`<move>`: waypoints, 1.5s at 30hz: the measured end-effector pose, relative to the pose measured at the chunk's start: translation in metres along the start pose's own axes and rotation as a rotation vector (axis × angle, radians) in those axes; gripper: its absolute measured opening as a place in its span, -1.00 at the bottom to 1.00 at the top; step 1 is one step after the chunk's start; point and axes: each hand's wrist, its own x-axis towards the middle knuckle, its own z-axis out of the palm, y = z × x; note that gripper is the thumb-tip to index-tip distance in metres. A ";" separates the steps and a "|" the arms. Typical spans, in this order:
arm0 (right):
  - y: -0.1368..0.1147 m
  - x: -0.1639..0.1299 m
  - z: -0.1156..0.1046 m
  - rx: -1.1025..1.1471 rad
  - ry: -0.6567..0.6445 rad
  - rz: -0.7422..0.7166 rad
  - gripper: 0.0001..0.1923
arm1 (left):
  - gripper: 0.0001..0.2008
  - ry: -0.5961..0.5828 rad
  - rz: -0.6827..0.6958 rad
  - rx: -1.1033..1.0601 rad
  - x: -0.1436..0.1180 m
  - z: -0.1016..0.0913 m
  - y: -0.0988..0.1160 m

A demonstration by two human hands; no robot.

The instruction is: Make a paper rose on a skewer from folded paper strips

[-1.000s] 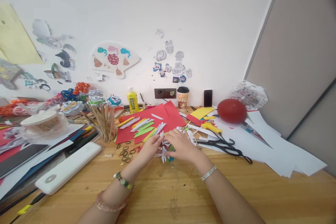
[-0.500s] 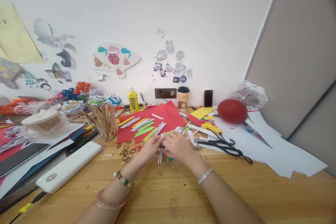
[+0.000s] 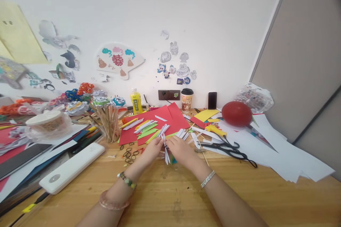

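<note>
Both wrists come in low over the wooden table, bracelets showing. Left hand and right hand meet at mid-table, fingers pinched narrow on a bundle of white paper strips (a bit of blue peeks beneath). Just left lie black rubber bands; right, scissors. Beyond them, red paper, then a lidded cup by the wall.

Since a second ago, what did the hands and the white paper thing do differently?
Little changed. Both hands, the left hand and right hand, kept hold of the bundle of white folded strips; they pinched closer together and the bundle's lower ends swung a bit left, then back. The scissors, red paper and rubber bands stayed put.
</note>
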 end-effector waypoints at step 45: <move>0.014 -0.004 0.000 0.011 0.003 0.063 -0.83 | -0.77 0.173 0.990 1.441 -0.008 -0.006 0.002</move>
